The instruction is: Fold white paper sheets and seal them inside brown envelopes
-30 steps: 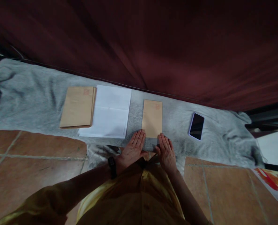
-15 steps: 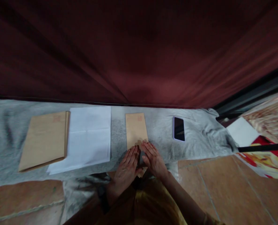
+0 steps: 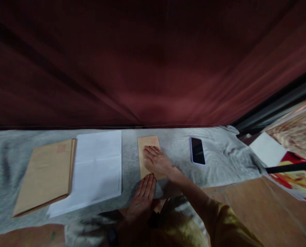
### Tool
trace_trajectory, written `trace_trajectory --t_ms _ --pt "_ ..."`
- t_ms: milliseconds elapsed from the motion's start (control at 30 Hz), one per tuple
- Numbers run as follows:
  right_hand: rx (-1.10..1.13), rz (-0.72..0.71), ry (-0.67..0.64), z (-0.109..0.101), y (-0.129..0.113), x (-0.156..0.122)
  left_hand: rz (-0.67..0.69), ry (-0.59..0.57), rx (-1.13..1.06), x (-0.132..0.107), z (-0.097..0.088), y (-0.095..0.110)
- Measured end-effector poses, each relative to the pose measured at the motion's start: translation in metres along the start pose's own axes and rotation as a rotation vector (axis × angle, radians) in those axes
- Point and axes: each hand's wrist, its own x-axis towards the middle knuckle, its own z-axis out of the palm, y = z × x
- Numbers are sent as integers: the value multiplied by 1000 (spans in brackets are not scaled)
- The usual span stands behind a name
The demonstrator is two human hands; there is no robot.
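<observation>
A brown paper envelope (image 3: 147, 140) with a faint reddish print near its far right corner lies flat on the grey cloth. Across the middle of it my right hand (image 3: 156, 160) rests flat, fingers stretched out and pointing left. My left hand (image 3: 143, 193) lies at the envelope's near edge, its fingers straight and the fingertips touching the paper. Neither hand grips anything. Part of the envelope is hidden under both hands.
To the left, a stack of brown envelopes (image 3: 44, 171) overlaps white paper sheets (image 3: 97, 164). A phone (image 3: 197, 151) in a purple case lies to the right. Grey cloth (image 3: 173, 140) covers the narrow surface, backed by a dark red curtain (image 3: 153, 75). A black bar (image 3: 292, 167) stands far right.
My right hand has moved forward and left from the envelope's near end onto its middle. My left hand stays by the near edge. The whole view has shifted slightly.
</observation>
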Motion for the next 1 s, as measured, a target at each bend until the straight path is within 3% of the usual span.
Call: trace_trajectory --t_ms 133,267,667,800,1000 --pt "-13 55 -1 6 11 36 -6 -12 -24 1 -4 1" --pt "-11 122 7 7 12 37 -2 -7 -18 5 -7 3" --pt "50 157 -34 -20 -40 -111 -69 -51 49 10 -5 18" --pt "77 146 -75 -19 -56 -132 -144 -39 25 11 -8 22" --pt "44 140 -29 -9 -61 -142 -62 -55 39 16 -16 10"
